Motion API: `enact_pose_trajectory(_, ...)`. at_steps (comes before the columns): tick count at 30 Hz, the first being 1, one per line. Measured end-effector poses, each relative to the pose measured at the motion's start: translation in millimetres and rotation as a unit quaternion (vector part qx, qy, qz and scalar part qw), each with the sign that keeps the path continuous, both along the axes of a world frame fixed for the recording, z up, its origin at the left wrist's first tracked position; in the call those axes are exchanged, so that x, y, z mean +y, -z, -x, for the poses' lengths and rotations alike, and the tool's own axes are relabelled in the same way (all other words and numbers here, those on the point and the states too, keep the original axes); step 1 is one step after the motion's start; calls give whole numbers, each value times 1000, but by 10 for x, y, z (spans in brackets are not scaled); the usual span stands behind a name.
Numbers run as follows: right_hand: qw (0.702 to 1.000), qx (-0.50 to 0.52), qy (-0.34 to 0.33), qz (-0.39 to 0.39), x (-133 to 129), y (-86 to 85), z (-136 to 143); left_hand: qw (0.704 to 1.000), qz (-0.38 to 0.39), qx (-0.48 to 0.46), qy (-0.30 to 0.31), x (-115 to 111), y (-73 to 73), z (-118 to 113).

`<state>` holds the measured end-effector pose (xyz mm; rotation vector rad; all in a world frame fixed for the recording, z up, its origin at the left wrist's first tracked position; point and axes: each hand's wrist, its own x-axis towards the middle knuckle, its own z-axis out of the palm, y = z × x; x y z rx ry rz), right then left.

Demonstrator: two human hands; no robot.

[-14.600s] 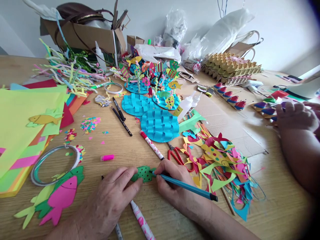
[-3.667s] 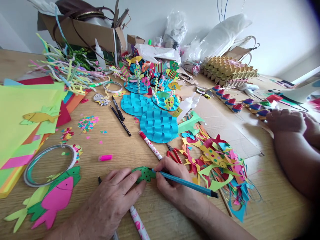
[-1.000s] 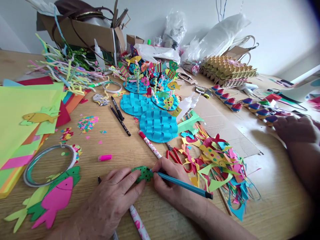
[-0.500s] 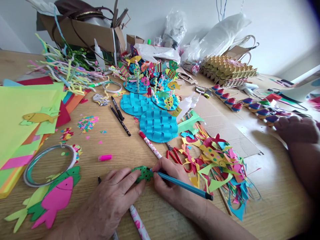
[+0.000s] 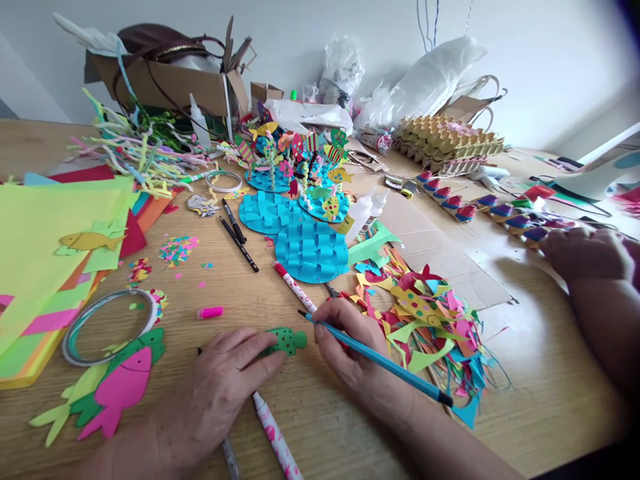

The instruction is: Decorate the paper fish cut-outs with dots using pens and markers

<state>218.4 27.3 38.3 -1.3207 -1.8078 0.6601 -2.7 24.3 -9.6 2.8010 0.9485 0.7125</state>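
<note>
A small green paper fish (image 5: 286, 341) with dark dots lies on the table. My left hand (image 5: 220, 380) holds it down, fingertips over its left part and thumb along its lower edge. Between the fingers of my right hand (image 5: 353, 347) is a blue felt-tip pen (image 5: 385, 360), its dark tip raised clear of the fish and pointing left. A white-and-pink patterned marker (image 5: 275, 433) lies by my left hand, partly beside a grey pen (image 5: 230, 460). Beyond my right hand rests a red-capped marker (image 5: 295, 287), and scissors (image 5: 334, 292) are mostly hidden behind that hand.
Paper scraps (image 5: 425, 313) are heaped at the right. Woven blue paper discs (image 5: 313, 253) and glue bottles (image 5: 357, 217) stand ahead. At left lie a tape roll (image 5: 73, 340), a pink fish (image 5: 123, 383) and coloured sheets (image 5: 40, 253). Another person's hand (image 5: 585, 257) rests at far right.
The blue pen's tip has lifted off the green fish, and my right hand has drawn away to the right. More of the fish shows. My left hand stays on it.
</note>
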Motion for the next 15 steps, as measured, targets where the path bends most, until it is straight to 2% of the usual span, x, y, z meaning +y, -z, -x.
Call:
enact_pose_trajectory(3,999,-23,-5,-22,6,-24,-28,999,22,-35,-10,30,-68,41)
enact_pose_trajectory(6,998,-48,-23,-30,16,-22,-74,999,13,-40,-35,94,-212,102)
enact_pose_trajectory(8,996,-67,-37,-38,32,6,-100,998,30,-12,-52,141,-314,138)
enact_pose_trajectory(11,993,-95,-43,-63,72,78,-119,989,113,57,-73,183,-437,152)
enact_pose_trajectory(15,989,-111,-53,-83,110,128,-140,973,171,133,-83,214,-515,77)
